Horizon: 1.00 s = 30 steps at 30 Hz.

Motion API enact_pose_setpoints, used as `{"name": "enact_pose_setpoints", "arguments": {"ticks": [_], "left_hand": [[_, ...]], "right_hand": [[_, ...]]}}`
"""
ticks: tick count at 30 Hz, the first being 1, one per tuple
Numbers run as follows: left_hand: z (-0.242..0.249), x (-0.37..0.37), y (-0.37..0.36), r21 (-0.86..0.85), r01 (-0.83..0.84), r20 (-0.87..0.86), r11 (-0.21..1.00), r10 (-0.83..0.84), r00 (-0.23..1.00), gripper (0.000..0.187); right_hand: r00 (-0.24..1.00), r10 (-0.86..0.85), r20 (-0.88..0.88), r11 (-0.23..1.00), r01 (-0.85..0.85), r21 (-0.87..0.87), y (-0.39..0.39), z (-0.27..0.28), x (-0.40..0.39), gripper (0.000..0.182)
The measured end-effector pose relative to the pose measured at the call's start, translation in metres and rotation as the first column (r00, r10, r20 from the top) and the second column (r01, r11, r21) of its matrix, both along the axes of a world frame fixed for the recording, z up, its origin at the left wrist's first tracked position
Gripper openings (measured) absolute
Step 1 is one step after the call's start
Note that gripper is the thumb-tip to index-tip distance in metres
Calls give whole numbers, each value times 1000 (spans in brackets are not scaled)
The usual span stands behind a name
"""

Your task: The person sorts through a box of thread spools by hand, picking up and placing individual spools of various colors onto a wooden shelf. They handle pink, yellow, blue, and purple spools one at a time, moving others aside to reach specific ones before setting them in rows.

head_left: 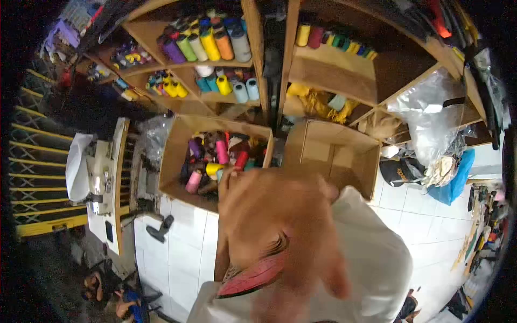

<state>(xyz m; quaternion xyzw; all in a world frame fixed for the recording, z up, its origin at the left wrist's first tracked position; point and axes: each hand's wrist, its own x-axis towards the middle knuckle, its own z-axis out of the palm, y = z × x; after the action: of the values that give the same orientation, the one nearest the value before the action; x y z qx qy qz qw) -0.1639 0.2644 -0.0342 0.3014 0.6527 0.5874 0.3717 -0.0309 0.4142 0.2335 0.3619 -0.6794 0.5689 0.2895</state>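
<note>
A blurred hand, which I take for my right hand (pixel 285 215), fills the middle of the view close to the camera. Its thumb sticks out to the lower right; the other fingers are smeared by motion. Behind it, mostly covered, what looks like my left hand (pixel 228 177) reaches to an open cardboard box (pixel 215 123), and whether it holds anything is hidden. In that box lie thread cones, among them a pink cone (pixel 222 152), a red cone (pixel 241 160), a yellow cone (pixel 214 169) and a light pink cone (pixel 193 182). A pink dark-edged strip (pixel 253 275) crosses near the wrist.
A second open cardboard box (pixel 363 169) stands to the right. Wooden shelves (pixel 334 72) behind carry thread cones (pixel 210 46). At left is a sewing machine (pixel 99 175) on a table. Plastic bags (pixel 431 107) hang at right. Pale cloth (pixel 371 237) covers my lap.
</note>
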Motion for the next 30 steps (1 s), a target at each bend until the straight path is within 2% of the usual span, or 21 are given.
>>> {"name": "enact_pose_setpoints", "arguments": {"ticks": [3, 6, 7, 13, 15, 16, 17, 19, 20, 21, 23, 26, 29, 30], "left_hand": [[18, -3, -7, -155, 50, -129, 987, -71, 989, 32], [24, 2, -17, -55, 42, -93, 998, -47, 995, 32], [19, 1, -21, -105, 28, -54, 994, -34, 998, 31], [2, -6, -30, -53, 53, 78, 997, -49, 996, 33], [6, -12, -32, -150, 62, 24, 987, -59, 998, 33], [-12, -12, -35, -81, 37, 84, 996, -30, 996, 31], [-14, -18, -39, -87, 87, 5, 992, -87, 996, 30], [-19, -31, -47, -110, 195, -145, 974, -210, 967, 30], [-40, -37, -54, -33, 260, -237, 965, -260, 936, 29], [-41, -43, -60, -174, 335, -336, 926, -375, 864, 31], [-64, -45, -71, -443, 354, -373, 824, -528, 763, 36], [-142, -48, -86, -539, 447, -364, 714, -676, 641, 42], [-143, -57, -81, -746, 459, -199, 482, -820, 537, 45], [-157, -57, -84, -782, 325, -295, 532, -775, 559, 49]], "right_hand": [[989, 148, 7, 987, -148, 58, -10, -3, -6, 54], [974, 225, 29, 971, -227, 71, -29, -14, -10, 59], [969, 245, 32, 967, -247, 68, -35, -18, -12, 61], [929, 362, 71, 932, -363, -5, -63, -43, -36, 71], [923, 360, 139, 933, -355, -60, -63, -60, -46, 75], [914, 335, 227, 942, -322, -94, -61, -71, -48, 77], [891, 294, 346, 956, -263, -134, -58, -85, -44, 78], [735, 153, 661, 987, -81, -138, -54, -116, -32, 65], [615, 43, 787, 994, 54, -96, -58, -128, -27, 62], [541, -37, 840, 986, 157, -58, -63, -144, -24, 54], [358, -182, 916, 935, 350, 50, -73, -177, -19, 37], [227, -356, 906, 846, 490, 210, -81, -216, -11, 30], [135, -454, 881, 819, 453, 353, -84, -239, -3, 31], [45, -349, 936, 850, 437, 296, -84, -233, -1, 30]]}}
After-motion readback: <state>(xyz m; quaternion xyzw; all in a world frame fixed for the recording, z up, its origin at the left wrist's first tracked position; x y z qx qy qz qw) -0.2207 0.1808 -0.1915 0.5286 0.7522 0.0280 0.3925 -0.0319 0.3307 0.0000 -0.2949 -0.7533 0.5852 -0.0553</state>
